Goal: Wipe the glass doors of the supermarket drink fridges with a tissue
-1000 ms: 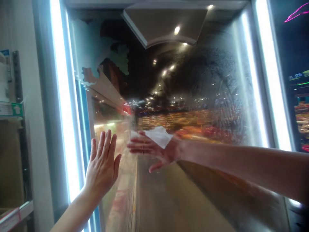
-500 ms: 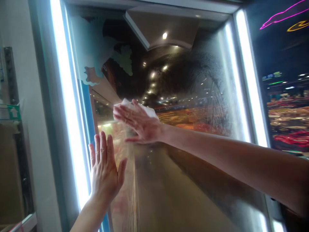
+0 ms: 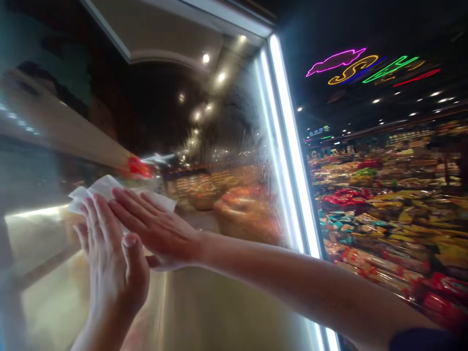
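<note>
A large glass pane (image 3: 234, 117) with bright reflections and smeary streaks fills the left and middle of the view. Pressed flat under the fingers of my right hand (image 3: 157, 226) is a white paper wipe (image 3: 106, 184), its edges sticking out above and to the sides. My left hand (image 3: 113, 263) is upright beside it, fingers stretched and the thumb apart. Its fingertips overlap the wipe's left part; whether they touch the wipe or only pass in front of it I cannot tell.
A lit white strip (image 3: 292, 141) runs down the pane's right edge, below a pale top frame (image 3: 234, 17). Beyond it are heaps of colourful wrapped goods (image 3: 365, 200) and neon signs (image 3: 354, 68). Motion blurs parts of the view.
The view has swung right, showing more of the goods. My hands have come together, the left now overlapping the wipe. The right hand still presses the wipe.
</note>
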Demonstrator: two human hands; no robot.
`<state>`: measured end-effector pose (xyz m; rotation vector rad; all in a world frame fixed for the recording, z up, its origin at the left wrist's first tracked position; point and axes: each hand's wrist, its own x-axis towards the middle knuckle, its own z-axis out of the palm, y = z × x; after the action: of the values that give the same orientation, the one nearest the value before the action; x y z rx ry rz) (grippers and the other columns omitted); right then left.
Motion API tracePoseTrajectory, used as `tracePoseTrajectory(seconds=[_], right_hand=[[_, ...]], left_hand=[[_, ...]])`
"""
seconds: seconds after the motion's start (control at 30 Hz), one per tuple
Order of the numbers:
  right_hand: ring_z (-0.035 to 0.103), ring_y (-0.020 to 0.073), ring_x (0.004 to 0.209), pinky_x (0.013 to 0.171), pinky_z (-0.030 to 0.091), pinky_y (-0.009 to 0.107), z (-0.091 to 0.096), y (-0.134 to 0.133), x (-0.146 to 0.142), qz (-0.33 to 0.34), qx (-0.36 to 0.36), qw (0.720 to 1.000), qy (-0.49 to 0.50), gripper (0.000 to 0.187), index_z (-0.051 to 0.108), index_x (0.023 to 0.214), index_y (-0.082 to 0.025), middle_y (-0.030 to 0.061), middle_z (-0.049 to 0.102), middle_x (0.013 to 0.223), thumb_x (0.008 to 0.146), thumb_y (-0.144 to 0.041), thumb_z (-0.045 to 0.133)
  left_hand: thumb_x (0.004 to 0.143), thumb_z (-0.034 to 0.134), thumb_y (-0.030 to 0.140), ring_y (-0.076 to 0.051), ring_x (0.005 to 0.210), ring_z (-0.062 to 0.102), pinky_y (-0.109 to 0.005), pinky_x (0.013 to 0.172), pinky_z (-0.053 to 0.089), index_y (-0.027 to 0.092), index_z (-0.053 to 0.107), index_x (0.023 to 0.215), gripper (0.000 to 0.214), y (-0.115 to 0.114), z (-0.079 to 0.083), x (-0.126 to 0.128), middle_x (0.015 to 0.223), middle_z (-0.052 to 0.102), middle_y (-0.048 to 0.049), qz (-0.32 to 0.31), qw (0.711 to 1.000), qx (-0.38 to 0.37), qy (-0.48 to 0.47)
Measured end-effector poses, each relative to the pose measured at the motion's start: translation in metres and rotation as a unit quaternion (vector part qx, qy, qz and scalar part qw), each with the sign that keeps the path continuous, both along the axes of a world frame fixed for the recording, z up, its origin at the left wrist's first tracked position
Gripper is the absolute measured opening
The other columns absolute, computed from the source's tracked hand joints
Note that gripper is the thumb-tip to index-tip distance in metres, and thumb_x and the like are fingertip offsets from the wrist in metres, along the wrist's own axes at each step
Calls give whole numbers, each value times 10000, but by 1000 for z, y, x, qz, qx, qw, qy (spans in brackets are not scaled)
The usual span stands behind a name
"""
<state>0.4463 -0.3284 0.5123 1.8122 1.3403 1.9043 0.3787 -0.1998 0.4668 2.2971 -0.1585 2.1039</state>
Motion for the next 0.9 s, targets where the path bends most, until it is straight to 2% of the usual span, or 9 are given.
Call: tracePoseTrajectory(seconds=[0.13,0.27,0.37,0.47,0.53,0.7,0.73,0.8,0.9], right_hand=[[-78,213,1600,1324,62,481,-17,-90,94,108,50,990,79,847,-50,1649,-124,95,101,1729,1030,-599,279],[52,282,1598,1310,140,576,-24,-181,178,152,212,960,107,818,-144,1639,-235,123,112,1724,1050,-396,401],[52,305,1592,1316,142,566,-25,-212,210,138,231,955,122,839,-136,1641,-253,112,62,1730,1042,-364,441],[71,329,1590,1312,154,593,-32,-211,220,166,201,957,127,906,-138,1639,-238,108,69,1728,1018,-396,502],[93,348,1588,1296,171,638,-37,-203,221,192,196,953,131,929,-147,1635,-235,100,67,1728,1010,-410,517],[104,371,1587,1278,213,670,-42,-190,219,242,199,940,133,924,-108,1644,-204,89,55,1729,1002,-385,531],[106,370,1587,1277,222,668,-42,-189,218,248,203,937,137,912,-106,1645,-208,81,55,1729,1004,-361,525],[119,367,1585,1273,238,673,-42,-189,218,256,215,930,150,874,-107,1645,-243,53,55,1731,1010,-292,493],[137,374,1578,1261,233,709,-43,-190,221,269,229,921,166,835,-97,1643,-309,9,51,1731,1010,-208,439]], left_hand=[[1017,343,507,-461,1559,-130,-774,1220,-45,370,-63,1630,748,-16,35,29,1707,-211,45,85,995,-40,-35],[1004,410,412,-445,1569,-67,-719,1263,-3,270,-58,1641,803,-50,60,63,1730,-117,-25,133,987,39,-78],[984,475,348,-396,1585,-31,-668,1292,85,177,-5,1646,835,-89,34,97,1730,7,-110,140,981,125,-48],[961,543,382,-329,1597,32,-554,1322,132,152,135,1641,826,-113,-7,119,1714,140,-124,141,958,249,29],[944,577,460,-323,1597,46,-506,1330,112,180,219,1630,822,-113,-5,117,1723,115,-100,151,942,295,55],[939,565,582,-483,1555,-96,-727,1261,54,267,264,1619,808,-101,95,95,1729,-151,-17,242,957,160,10],[950,541,582,-497,1550,-104,-734,1257,53,245,255,1623,805,-104,106,97,1726,-163,-34,250,958,143,6],[970,513,540,-489,1552,-111,-714,1268,62,206,245,1626,783,-115,97,108,1726,-152,-65,249,955,158,10],[952,565,459,-431,1573,-85,-644,1286,142,231,286,1611,751,-130,27,125,1736,-72,-64,214,937,267,64]])
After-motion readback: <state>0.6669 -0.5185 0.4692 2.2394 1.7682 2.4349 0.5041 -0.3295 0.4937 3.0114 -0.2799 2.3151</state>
